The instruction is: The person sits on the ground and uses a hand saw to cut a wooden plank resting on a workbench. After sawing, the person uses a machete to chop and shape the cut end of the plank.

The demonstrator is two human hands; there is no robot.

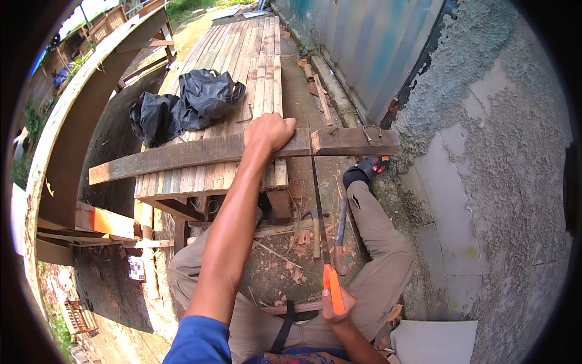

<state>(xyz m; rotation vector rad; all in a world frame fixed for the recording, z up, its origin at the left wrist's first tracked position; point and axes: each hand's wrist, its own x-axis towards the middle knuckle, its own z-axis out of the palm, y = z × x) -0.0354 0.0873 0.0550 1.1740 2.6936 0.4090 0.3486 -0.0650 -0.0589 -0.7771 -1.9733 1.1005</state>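
Observation:
My left hand (270, 131) presses down on a long weathered wooden plank (182, 155) that lies across the end of a slatted wooden platform (254, 54). My right hand (335, 309) grips the orange handle of a hand saw (317, 194). The saw blade runs up from the handle and sits in a cut in the plank just right of my left hand. The short end of the plank (357, 141) sticks out past the blade toward the wall. My right leg (376, 236) stretches out under the plank, its sandalled foot near the wall.
Black plastic bags (188, 103) lie on the platform behind the plank. A hammer (316, 227) and wood scraps lie on the dirt below. A rough plastered wall (485, 151) and a corrugated metal wall (370, 42) stand on the right. A curved wooden frame (79, 121) is on the left.

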